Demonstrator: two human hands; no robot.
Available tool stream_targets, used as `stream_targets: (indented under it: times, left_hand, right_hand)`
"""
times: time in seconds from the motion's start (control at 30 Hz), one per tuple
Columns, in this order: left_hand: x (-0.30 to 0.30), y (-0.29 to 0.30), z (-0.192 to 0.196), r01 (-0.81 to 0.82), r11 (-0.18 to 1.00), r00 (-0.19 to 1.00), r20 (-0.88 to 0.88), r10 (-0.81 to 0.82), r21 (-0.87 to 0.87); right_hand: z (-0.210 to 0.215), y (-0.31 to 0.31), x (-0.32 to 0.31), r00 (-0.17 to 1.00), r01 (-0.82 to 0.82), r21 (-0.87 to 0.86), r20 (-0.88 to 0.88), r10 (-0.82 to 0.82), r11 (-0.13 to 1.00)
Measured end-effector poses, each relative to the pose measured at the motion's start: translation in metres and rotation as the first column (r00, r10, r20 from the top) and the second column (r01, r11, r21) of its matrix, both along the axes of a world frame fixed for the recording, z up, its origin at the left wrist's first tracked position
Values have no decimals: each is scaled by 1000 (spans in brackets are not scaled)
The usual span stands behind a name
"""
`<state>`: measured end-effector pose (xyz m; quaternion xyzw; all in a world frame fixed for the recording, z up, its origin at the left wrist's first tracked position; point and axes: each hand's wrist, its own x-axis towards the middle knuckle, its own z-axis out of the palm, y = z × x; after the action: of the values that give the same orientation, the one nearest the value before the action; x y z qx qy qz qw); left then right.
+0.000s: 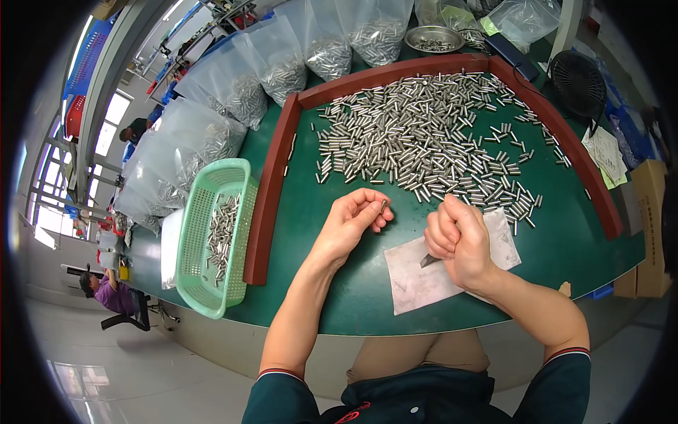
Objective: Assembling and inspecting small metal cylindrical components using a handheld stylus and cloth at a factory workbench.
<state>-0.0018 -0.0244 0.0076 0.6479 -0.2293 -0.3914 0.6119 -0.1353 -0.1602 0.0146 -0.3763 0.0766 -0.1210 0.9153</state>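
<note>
My left hand pinches a small metal pin between thumb and fingers, just above the green tabletop. In a fist, my right hand grips a tool with a flat, dark grey end; the fingers cover the rest of it, so its kind does not show. Under that fist lies a stained whitish cloth. Beyond both hands spreads a big heap of short, shiny metal pins, its near edge close to my right hand.
A dark red wooden border fences the pins on three sides. Left of it stands a light green basket holding more pins. Clear bags of pins, a metal bowl and a black fan line the back. Another person sits far left.
</note>
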Motion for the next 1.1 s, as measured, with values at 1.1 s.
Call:
stream_targets:
  times: [1.1]
  left_hand:
    - [13,-10,-5,-209,963,771,634,56,170]
  right_hand:
    - [0,-1,1,1000,1,10,1,-1,1000]
